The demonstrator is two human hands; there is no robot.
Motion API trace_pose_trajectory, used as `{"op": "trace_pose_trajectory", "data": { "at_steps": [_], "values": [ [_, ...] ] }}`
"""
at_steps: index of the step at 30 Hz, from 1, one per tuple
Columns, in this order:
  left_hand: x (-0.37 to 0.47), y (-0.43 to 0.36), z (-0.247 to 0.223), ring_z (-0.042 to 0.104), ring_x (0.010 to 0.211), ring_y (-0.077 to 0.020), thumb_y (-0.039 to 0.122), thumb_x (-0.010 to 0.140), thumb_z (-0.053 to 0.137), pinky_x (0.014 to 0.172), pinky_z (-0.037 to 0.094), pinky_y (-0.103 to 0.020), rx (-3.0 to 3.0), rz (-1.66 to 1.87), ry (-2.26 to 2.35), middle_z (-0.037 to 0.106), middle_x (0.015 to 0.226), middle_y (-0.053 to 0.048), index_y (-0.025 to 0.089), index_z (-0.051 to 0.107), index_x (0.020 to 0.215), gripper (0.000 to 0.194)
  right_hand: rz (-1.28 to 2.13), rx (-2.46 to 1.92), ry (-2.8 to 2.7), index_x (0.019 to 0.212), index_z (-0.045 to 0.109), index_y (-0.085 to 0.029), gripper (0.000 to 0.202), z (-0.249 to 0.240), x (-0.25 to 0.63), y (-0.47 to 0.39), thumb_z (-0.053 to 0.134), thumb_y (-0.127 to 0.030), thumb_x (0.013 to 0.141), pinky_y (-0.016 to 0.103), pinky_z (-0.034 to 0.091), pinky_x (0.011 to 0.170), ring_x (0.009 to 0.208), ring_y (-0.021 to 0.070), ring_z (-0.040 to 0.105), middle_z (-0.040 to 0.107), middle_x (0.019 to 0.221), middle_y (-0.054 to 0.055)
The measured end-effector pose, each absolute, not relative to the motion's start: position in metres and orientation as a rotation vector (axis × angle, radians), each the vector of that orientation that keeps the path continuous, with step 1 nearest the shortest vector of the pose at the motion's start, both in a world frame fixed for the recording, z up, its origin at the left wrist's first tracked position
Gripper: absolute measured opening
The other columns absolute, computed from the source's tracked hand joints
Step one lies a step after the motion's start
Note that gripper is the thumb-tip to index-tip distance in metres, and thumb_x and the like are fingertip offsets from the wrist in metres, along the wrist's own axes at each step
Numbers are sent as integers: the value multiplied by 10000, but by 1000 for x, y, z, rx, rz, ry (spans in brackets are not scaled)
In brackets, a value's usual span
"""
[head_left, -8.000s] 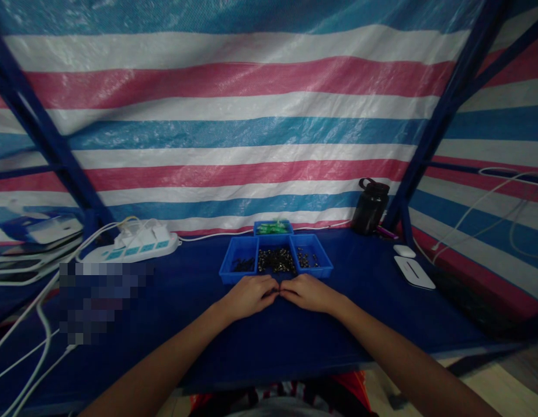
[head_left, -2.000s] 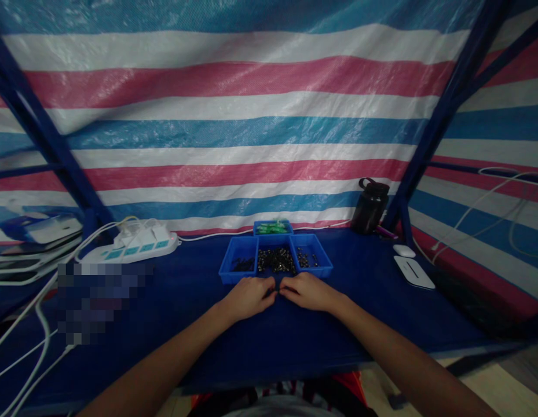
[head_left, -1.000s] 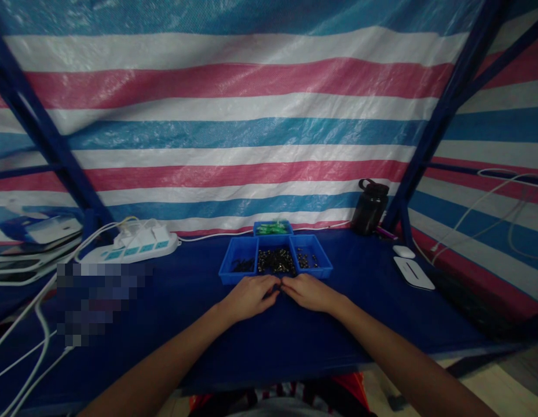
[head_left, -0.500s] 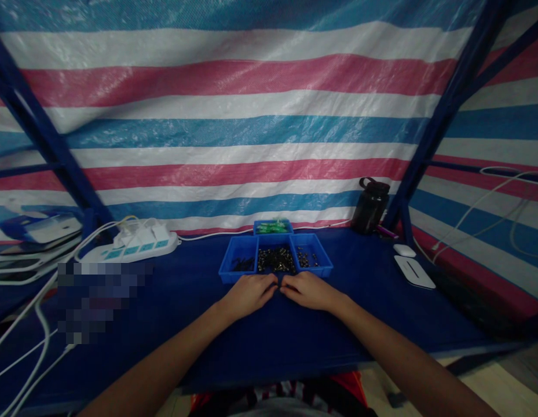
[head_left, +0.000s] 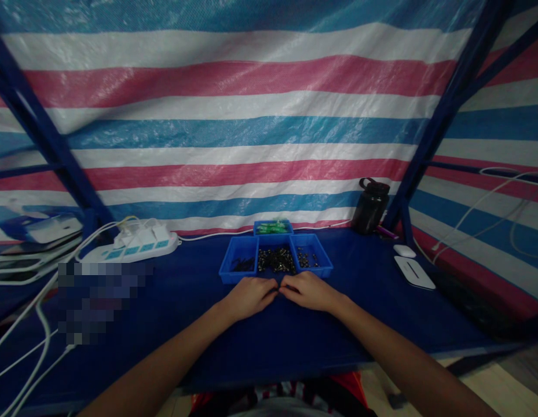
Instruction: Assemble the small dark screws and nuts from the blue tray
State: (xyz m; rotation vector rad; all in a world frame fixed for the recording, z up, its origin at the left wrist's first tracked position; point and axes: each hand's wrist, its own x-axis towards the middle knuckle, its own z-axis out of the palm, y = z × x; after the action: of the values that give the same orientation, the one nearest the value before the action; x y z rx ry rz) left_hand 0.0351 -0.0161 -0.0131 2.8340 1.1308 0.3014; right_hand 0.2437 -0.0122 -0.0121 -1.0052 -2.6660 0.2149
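head view, left hand: my left hand [head_left: 250,296] is just in front of the trays, palm down, fingers curled and thumb drawn in close to the forefinger. i cannot tell whether the tips meet or whether they have hold of a small part.
right hand: my right hand [head_left: 310,291] mirrors it, fingers bent, thumb near the forefinger, tips pointing at my left hand's tips with barely any space between. whatever might be in its grip is too small and dark for me to tell.
middle tray: nearest my fingertips is the blue middle tray [head_left: 275,238], with a pile of small black and shiny parts [head_left: 276,259] inside.
left tray: the blue left tray [head_left: 226,263] sits beside it, holding thin dark pieces [head_left: 244,264].
right tray: the blue right tray [head_left: 324,259] has a few small shiny pieces [head_left: 307,258], loosely scattered.
back tray: behind the middle one is the small back tray [head_left: 273,232], with green pieces [head_left: 273,226] in it.
table: all four stand on the blue table [head_left: 269,347].
far left: a white power strip [head_left: 141,249] with plugs and cables.
far right: a dark bottle [head_left: 370,207] upright, and a flat white box [head_left: 414,272] nearer me.
backdrop: a striped sheet [head_left: 251,133] behind everything.
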Motion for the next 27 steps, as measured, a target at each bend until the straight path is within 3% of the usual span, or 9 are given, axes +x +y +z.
{"op": "trace_pose_trajectory", "data": {
  "at_steps": [27],
  "values": [
    [35, -16, -14, 615, 714, -163, 284, 914, 452, 605, 397, -223, 2871, 287, 1089, 644, 791, -7, 196, 555, 872, 142, 188, -981, -2651, 867, 591, -179, 213, -12, 244, -13, 420, -290, 929, 218, 299, 563, 631, 125, 586, 653, 701, 9]
  ]
}}
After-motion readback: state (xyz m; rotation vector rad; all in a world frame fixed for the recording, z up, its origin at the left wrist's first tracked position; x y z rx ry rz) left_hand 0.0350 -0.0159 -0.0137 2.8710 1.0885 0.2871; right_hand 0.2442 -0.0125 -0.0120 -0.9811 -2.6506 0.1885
